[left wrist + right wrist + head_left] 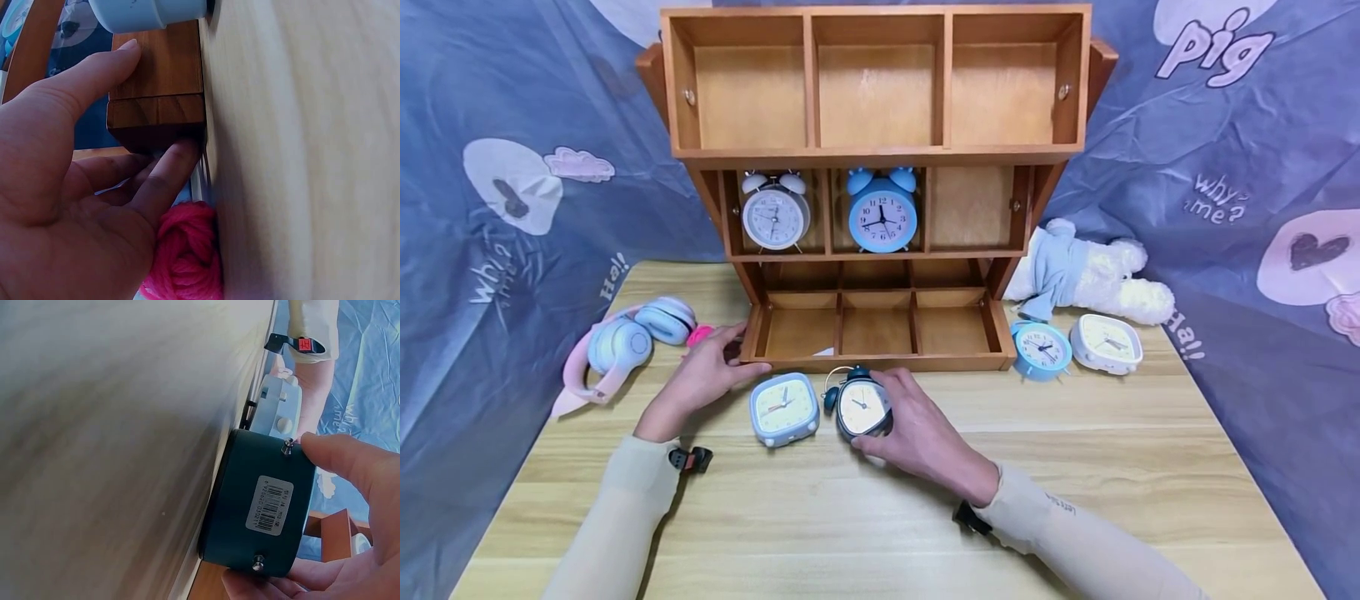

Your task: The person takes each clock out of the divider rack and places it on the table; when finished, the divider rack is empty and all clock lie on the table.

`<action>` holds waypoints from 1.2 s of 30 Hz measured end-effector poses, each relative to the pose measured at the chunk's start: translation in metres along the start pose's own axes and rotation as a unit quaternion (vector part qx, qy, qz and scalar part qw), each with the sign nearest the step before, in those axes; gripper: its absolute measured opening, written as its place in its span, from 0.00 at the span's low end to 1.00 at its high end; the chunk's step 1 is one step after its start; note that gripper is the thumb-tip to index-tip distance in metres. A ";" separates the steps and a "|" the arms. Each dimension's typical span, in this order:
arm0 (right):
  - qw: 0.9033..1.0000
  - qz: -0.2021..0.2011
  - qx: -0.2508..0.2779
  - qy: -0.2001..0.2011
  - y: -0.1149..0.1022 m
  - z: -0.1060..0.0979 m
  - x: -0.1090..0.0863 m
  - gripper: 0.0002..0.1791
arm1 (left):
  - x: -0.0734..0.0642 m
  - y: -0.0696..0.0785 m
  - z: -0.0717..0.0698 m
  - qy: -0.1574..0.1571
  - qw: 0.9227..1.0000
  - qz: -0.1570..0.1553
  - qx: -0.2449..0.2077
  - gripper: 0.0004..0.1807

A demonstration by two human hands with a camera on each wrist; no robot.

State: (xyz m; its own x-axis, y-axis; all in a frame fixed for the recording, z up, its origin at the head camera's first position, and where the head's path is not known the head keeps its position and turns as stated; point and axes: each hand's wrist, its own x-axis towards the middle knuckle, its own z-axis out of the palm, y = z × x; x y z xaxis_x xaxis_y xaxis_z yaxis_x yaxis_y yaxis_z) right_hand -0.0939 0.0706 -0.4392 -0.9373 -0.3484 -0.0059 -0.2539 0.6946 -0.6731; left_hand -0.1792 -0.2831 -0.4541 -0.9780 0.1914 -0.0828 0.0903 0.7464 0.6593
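My right hand [917, 425] grips a dark green twin-bell alarm clock [862, 407] between thumb and fingers, its pale face turned upward. In the right wrist view, the clock's underside [265, 506] shows a barcode sticker and two small metal feet. My left hand [703, 379] holds the lower left corner of a brown wooden shelf [880, 365]. Its thumb lies on the front board [165, 65], and its fingers reach behind the corner. Between the hands, a light blue square alarm clock [785, 408] lies face up on the table.
A white twin-bell clock [775, 218] and a blue one [883, 220] stand in the shelf's middle row. Right of the shelf are another blue clock [1041, 350], a white clock [1107, 343] and a plush toy [1093, 275]. At left lie headphones [619, 346] and pink yarn [187, 256].
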 end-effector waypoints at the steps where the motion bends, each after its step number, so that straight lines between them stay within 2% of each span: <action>1: 1.000 0.000 0.000 -0.001 0.000 0.000 0.000 0.54 | 0.000 0.000 0.000 -0.001 1.000 0.000 -0.001 0.55; 14: 1.000 -0.018 0.005 0.005 0.002 -0.003 0.002 0.53 | 0.001 0.001 0.000 -0.007 1.000 -0.004 -0.007 0.55; 29: 1.000 -0.010 0.008 -0.007 -0.002 -0.011 0.007 0.52 | 0.001 -0.001 0.000 -0.004 1.000 -0.002 -0.003 0.55; 36: 0.999 -0.036 0.002 0.001 -0.007 -0.019 0.012 0.50 | 0.001 -0.001 0.000 -0.006 1.000 -0.005 -0.009 0.55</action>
State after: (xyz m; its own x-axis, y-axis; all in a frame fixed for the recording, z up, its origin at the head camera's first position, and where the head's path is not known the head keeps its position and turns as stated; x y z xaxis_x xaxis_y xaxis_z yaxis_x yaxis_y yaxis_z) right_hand -0.1076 0.0734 -0.4209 -0.9171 -0.3961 0.0449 -0.3204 0.6655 -0.6741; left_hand -0.1800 -0.2835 -0.4548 -0.9763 0.1924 -0.0988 0.0772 0.7370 0.6715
